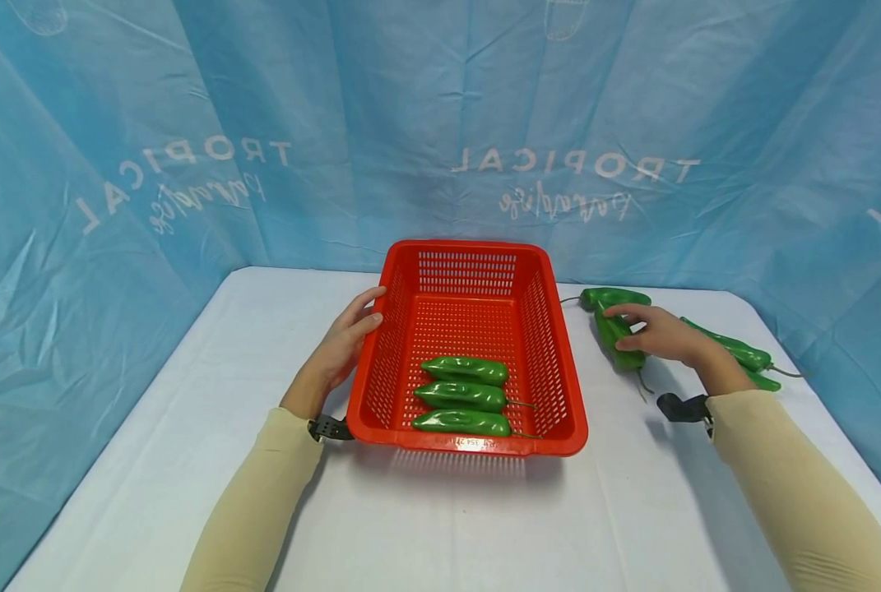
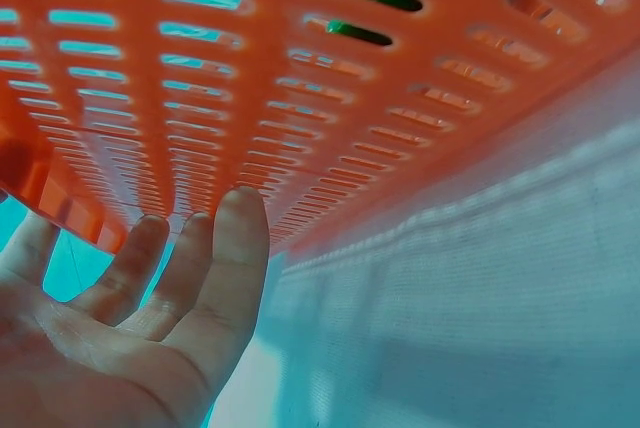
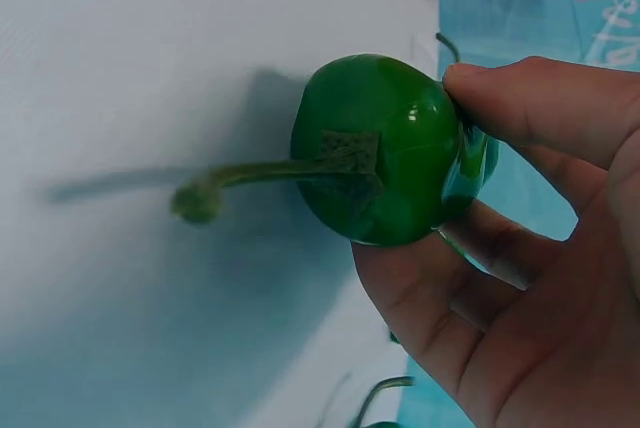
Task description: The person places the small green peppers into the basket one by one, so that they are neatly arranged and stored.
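A red perforated plastic basket (image 1: 466,444) stands mid-table, with a row of three long green peppers (image 1: 461,396) lying in its near part. My left hand (image 1: 345,337) rests against the outside of the basket's left wall; in the left wrist view its fingers (image 2: 240,228) reach up against the slotted wall, fairly straight. To the right of the basket, my right hand (image 1: 662,333) pinches a green pepper (image 1: 618,337) between thumb and fingers. In the right wrist view that pepper (image 3: 365,148) shows its stem end toward the camera, the stem pointing away from the hand.
Another green pepper (image 1: 614,296) lies just beyond the held one. More green peppers (image 1: 744,352) lie at the table's right side, partly hidden by the right wrist. A white cloth covers the table (image 1: 455,534). Blue printed curtains (image 1: 410,123) hang behind and at both sides.
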A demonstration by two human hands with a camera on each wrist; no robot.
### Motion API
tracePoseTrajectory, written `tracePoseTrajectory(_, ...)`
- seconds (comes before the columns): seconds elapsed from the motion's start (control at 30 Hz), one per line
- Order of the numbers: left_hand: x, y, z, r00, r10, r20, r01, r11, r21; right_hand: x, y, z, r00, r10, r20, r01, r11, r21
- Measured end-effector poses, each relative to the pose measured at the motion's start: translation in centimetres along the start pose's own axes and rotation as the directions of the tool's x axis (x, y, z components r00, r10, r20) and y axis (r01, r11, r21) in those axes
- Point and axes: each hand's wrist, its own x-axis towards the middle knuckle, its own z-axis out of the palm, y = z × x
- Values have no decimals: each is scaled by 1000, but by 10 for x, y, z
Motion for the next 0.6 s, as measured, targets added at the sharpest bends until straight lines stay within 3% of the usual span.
tracePoseTrajectory(0.2, 0, 0, 0, 1000, 2, 5, -2, 1000, -4, -8, -12, -10, 998, -60, 8, 60, 998, 22)
tracePoseTrajectory(0.33, 0, 1, 0, 1000, 2, 4, -2, 1000, -10, -14, -22, -18, 992, -125, 8, 125, 992, -26)
tracePoseTrajectory(0.6, 0, 1, 0, 1000, 0, 2, 0, 1000, -9, -24, -47, -36, 990, -137, 21, 138, 989, -45)
